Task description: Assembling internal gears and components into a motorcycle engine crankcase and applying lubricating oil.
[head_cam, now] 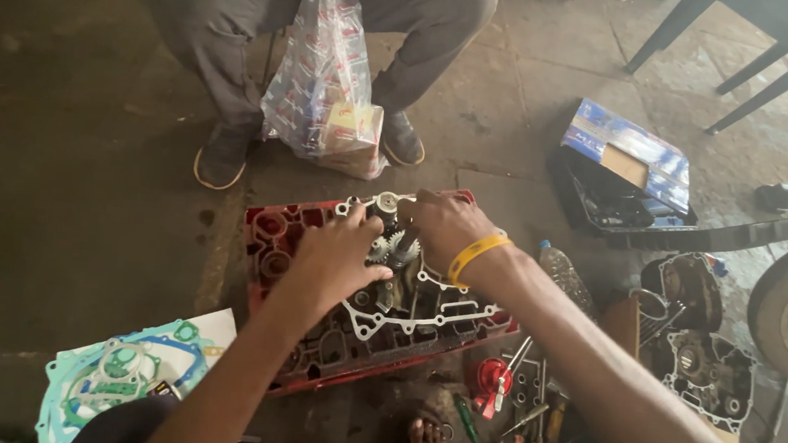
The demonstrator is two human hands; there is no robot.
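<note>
Two hands (339, 255), one crate (265, 229), perhaps four screwdrivers (471, 428).

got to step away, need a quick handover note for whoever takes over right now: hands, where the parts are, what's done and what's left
Left hand: on the gear cluster in the open engine case half, fingers curled over it; whether it grips is unclear.
Right hand: fingers down on the gears from the far side.
The case sits on a red crate on the floor.
Done: case is split open, white gasket lies on its rim.
Left: gears are not yet released; the other case half lies apart to the right.
Gasket set lies at left, screwdrivers near the crate.
</note>
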